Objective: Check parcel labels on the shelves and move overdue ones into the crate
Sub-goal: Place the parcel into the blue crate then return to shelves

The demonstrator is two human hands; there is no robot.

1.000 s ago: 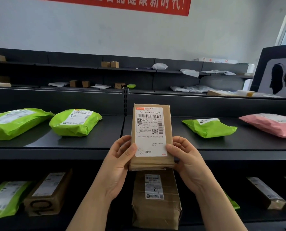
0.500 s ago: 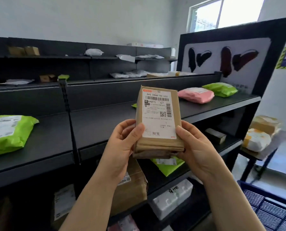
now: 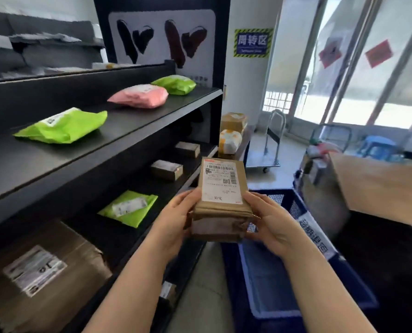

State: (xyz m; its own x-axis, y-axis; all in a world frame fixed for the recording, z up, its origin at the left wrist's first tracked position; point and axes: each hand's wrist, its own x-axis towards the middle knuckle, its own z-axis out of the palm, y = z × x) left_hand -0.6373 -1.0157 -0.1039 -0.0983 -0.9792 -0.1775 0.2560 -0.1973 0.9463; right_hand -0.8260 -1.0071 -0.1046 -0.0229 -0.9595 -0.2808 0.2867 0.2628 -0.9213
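As the labelled brown parcel point(image 3: 220, 203) is gripped by curled fingers of the left hand point(image 3: 173, 219) and right hand point(image 3: 272, 222) above the far-left corner of the blue crate point(image 3: 265, 282), transfer is judged under way, and lowering rightward into it is needed.

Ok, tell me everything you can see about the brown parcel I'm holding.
The brown parcel is an oblong packet wrapped in kraft-looking paper, its folded, taped end facing the camera. A white shipping label with an orange top strip, barcodes and a QR code covers most of its upper face; the text is too blurred to read. It is held tilted, label up, the left hand and right hand gripping its long sides, in front of the blue crate.
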